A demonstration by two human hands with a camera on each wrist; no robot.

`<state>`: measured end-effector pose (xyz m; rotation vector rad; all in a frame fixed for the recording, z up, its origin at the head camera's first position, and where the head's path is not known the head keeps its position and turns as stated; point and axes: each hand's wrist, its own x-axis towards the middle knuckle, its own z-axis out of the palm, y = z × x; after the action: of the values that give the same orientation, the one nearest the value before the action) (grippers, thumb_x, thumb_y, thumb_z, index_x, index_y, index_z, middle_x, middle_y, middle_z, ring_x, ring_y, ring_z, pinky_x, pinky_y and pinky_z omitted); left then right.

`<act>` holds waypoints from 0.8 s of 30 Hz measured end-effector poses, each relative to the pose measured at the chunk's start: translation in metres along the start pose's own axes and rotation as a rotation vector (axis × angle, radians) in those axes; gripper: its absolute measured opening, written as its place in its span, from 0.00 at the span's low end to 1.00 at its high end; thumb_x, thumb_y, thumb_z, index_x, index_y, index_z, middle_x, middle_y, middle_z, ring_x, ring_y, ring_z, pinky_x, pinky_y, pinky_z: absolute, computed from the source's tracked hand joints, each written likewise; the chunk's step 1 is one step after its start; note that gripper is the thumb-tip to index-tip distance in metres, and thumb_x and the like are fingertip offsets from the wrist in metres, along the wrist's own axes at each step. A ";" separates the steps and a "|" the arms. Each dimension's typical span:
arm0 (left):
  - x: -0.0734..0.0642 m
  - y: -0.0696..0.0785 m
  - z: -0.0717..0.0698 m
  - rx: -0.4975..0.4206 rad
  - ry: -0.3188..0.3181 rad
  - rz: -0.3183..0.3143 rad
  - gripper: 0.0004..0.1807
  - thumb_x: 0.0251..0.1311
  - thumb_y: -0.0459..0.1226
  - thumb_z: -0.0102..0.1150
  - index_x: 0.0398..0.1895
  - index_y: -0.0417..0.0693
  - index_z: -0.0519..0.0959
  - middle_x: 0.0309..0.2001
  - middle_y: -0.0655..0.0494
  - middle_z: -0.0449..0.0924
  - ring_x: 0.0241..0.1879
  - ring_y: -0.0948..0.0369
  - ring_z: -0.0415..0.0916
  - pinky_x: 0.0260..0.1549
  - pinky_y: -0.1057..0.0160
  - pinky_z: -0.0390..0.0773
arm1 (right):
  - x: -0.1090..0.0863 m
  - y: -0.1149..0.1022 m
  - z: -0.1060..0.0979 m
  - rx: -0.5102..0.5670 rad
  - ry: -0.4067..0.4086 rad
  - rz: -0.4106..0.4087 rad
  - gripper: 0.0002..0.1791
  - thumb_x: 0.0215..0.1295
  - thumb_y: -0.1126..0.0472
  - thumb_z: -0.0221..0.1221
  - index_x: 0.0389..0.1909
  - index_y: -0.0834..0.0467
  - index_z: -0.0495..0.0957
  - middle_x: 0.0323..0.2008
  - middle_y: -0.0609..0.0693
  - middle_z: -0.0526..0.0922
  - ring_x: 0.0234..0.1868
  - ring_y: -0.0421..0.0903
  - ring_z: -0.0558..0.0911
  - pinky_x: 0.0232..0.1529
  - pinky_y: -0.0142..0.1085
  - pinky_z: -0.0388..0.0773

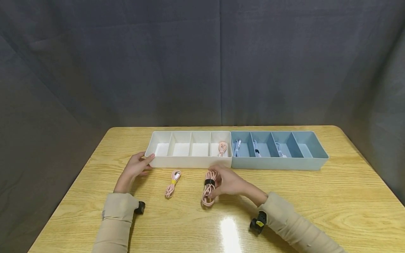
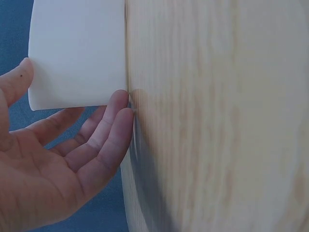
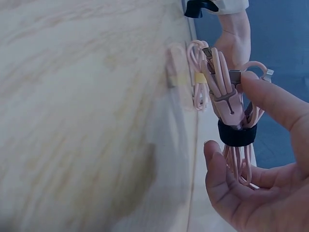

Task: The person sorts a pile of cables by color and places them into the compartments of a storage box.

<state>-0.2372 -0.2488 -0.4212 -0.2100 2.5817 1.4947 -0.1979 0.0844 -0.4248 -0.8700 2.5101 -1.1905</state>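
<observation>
My right hand (image 1: 230, 181) grips a coiled pink cable (image 3: 231, 104) bound by a black strap, thumb on one side and fingers on the other, in front of the white divided box (image 1: 180, 162). The bundle's metal plugs show near the thumb in the right wrist view. My left hand (image 1: 136, 167) rests at the left end of that box. Its thumb touches the rim, and loosely bent fingers lie against the end wall in the left wrist view. Between the hands, a second pink cable (image 1: 170, 189) with a yellow tie lies on the table.
A blue divided box (image 1: 278, 163) stands end to end with the white one, with light cables (image 1: 236, 147) in several compartments. Another pink cable (image 1: 223, 148) lies in the white box's rightmost compartment. The wooden table (image 1: 332, 211) ends at a dark curtain (image 1: 221, 70).
</observation>
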 end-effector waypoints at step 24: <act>-0.001 0.001 0.000 -0.010 -0.011 0.003 0.36 0.66 0.49 0.45 0.65 0.30 0.54 0.47 0.33 0.69 0.40 0.49 0.77 0.32 0.58 0.78 | 0.003 -0.009 -0.015 0.111 0.080 0.026 0.48 0.32 0.65 0.74 0.59 0.69 0.63 0.57 0.61 0.65 0.34 0.46 0.76 0.34 0.34 0.75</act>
<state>-0.2365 -0.2485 -0.4204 -0.1991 2.5675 1.5064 -0.2033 0.0876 -0.4086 -0.7747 2.4811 -1.3665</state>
